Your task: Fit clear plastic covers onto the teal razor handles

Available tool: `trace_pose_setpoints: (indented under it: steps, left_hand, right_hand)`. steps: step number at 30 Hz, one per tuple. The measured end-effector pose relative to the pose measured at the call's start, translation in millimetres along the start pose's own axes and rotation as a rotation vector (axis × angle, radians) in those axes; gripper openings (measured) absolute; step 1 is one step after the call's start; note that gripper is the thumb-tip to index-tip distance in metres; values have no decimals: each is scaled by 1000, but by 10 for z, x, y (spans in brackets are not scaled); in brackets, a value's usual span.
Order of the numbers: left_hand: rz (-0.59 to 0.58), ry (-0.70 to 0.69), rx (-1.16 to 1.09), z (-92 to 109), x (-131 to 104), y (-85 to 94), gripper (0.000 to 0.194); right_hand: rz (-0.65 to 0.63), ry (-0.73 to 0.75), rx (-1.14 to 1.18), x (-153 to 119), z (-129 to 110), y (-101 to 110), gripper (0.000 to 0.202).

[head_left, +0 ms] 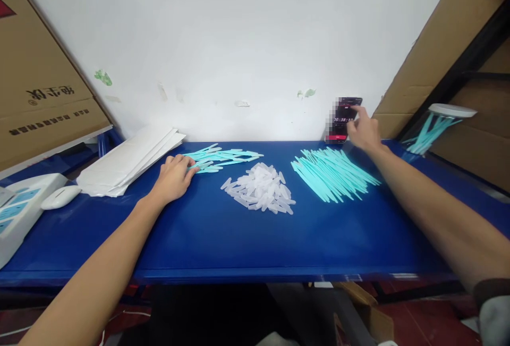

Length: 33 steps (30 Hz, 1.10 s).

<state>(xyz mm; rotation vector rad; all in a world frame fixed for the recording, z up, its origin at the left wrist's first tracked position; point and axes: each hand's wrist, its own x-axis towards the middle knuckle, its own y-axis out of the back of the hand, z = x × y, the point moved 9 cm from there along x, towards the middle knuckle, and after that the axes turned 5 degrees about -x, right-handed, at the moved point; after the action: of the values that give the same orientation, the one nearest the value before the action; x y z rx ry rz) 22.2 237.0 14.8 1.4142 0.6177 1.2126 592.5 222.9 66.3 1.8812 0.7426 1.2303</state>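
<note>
My left hand (174, 177) rests at the left end of a loose pile of slim turquoise sticks (229, 155), its fingers curled over the stick ends. Some of these sticks have whitish tips that look like caps. Farther right, my right hand (364, 129) is raised, index finger stretched to the screen of a phone (343, 120) that leans on the wall and shows running digits. Between the arms lies a heap of small translucent white caps (265, 189). A bigger pile of turquoise sticks (332, 173) lies right of the caps, below my right hand.
White paper or plastic sheets (127, 162) are stacked at the left, beside a white mouse-like object (61, 197) and a white device (24, 208). A clear tub (432, 128) of turquoise sticks stands back right. Cardboard (48, 80) borders the blue table (255, 245).
</note>
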Motion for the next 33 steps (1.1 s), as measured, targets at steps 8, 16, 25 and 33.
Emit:
trace_pose_setpoints:
  steps: [8,16,25,33]
  left_hand:
    - [218,-20,182,219,-69,386,46]
    - [363,96,61,164,-166,588,39]
    - [477,-120,130,596,-324,725,44]
    - [374,-328,-157,1314,-710,705,31]
  right_hand:
    - [-46,-4,-143,94,-328,1,82]
    - [56,3,-43,-133,-179,-23,46]
    - [-261,250,235,-290,-1379,132,37]
    - [-571,869,980,-1681,-3233,636,41]
